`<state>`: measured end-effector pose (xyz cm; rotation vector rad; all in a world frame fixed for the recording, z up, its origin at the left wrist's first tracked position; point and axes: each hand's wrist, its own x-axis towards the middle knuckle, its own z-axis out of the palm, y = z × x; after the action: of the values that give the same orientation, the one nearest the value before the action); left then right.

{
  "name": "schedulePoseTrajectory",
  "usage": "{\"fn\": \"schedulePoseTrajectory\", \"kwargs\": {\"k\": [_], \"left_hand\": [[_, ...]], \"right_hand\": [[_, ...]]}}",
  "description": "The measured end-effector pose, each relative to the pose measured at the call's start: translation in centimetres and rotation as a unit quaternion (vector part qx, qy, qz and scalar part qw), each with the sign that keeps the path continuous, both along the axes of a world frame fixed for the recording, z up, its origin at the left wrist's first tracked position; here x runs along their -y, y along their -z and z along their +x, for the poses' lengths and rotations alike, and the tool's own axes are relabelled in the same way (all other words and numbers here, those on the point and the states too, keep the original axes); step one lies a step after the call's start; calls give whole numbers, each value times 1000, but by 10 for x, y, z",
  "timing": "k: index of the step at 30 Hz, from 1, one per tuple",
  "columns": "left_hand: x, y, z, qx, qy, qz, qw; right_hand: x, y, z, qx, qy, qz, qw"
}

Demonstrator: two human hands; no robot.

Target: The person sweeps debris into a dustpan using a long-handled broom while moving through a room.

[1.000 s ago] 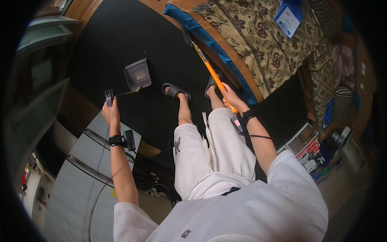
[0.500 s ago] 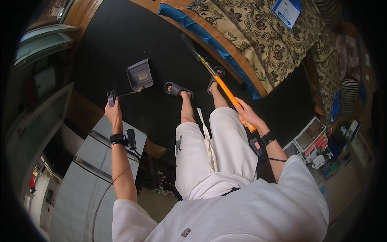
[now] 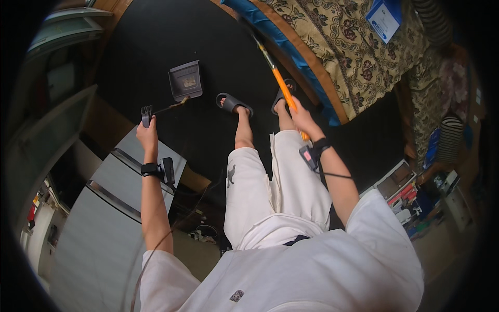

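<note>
My left hand (image 3: 147,136) is closed on the top of a long-handled grey dustpan (image 3: 180,70), whose pan rests on the dark floor ahead of my feet. Some pale bits seem to lie in the pan. In my right hand (image 3: 305,122) is a broom (image 3: 282,83) with an orange handle, its far end pointing away along the bed's edge. The dark broom head is blurred against the black floor, so its bristles are hard to make out. Black devices are strapped to both my wrists.
Along the right runs a bed with a patterned cover (image 3: 343,47) and a blue side strip. A grey refrigerator (image 3: 106,208) stands close at left, with glass-fronted doors beyond it. My slippered feet (image 3: 234,105) are on the dark floor (image 3: 150,36). Cluttered boxes (image 3: 400,187) sit at right.
My right hand has swung left and forward with the broom, nearer to my legs. The left hand keeps the dustpan in about the same place; the view has shifted slightly.
</note>
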<state>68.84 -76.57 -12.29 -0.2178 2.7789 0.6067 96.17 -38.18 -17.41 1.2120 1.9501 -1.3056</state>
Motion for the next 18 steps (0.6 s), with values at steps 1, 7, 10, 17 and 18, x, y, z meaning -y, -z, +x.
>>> {"fn": "schedulePoseTrajectory", "kwargs": {"k": [1,7,10,17,18], "left_hand": [[4,0,1,28,-27,-6,999],[21,-9,4,-4,3,13,1000],[27,-11,1,-14,11,16,1000],[43,-10,-9,1,-1,33,999],[46,-10,-9,-1,-5,38,999]], "right_hand": [[8,-3,11,40,-2,-10,999],[27,-50,50,101,85,-174,976],[27,-77,54,102,132,-209,964],[34,-84,60,90,90,-85,988],[34,-76,59,104,82,-63,989]]}}
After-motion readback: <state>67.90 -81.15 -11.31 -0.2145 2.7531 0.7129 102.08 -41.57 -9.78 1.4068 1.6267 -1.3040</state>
